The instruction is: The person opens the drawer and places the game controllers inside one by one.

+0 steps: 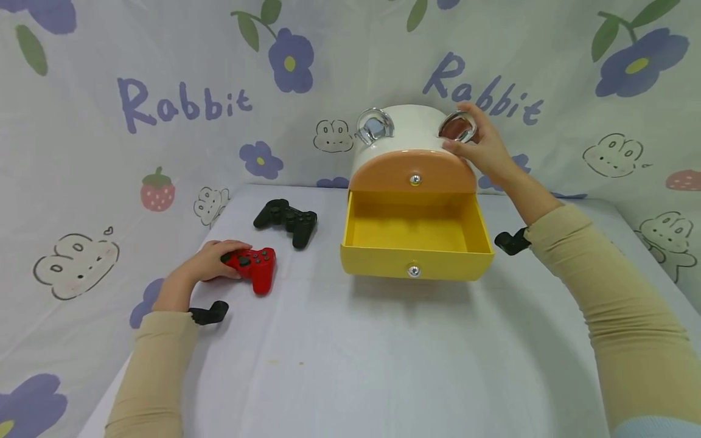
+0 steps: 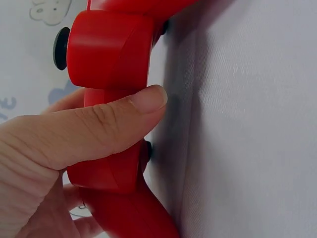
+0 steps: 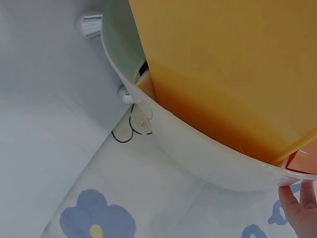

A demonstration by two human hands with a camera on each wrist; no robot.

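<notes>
On the left of the table, my left hand (image 1: 210,258) grips a red game controller (image 1: 264,271). The left wrist view shows the thumb (image 2: 106,121) lying across that controller's edge, close to the white cloth. A black game controller (image 1: 287,220) lies just behind it. At the back stands a small rounded drawer box (image 1: 413,128) with a white top and orange upper front. Its yellow lower drawer (image 1: 416,263) is pulled out, with nothing inside. My right hand (image 1: 484,146) holds the box's upper right corner, thumb and fingers around the right chrome ring (image 1: 459,126).
Another chrome ring (image 1: 375,125) sits on the box's upper left. Round silver knobs mark the orange front (image 1: 415,180) and the yellow drawer. White cloth covers the table (image 1: 350,365), and a printed curtain (image 1: 186,55) hangs behind and at the sides.
</notes>
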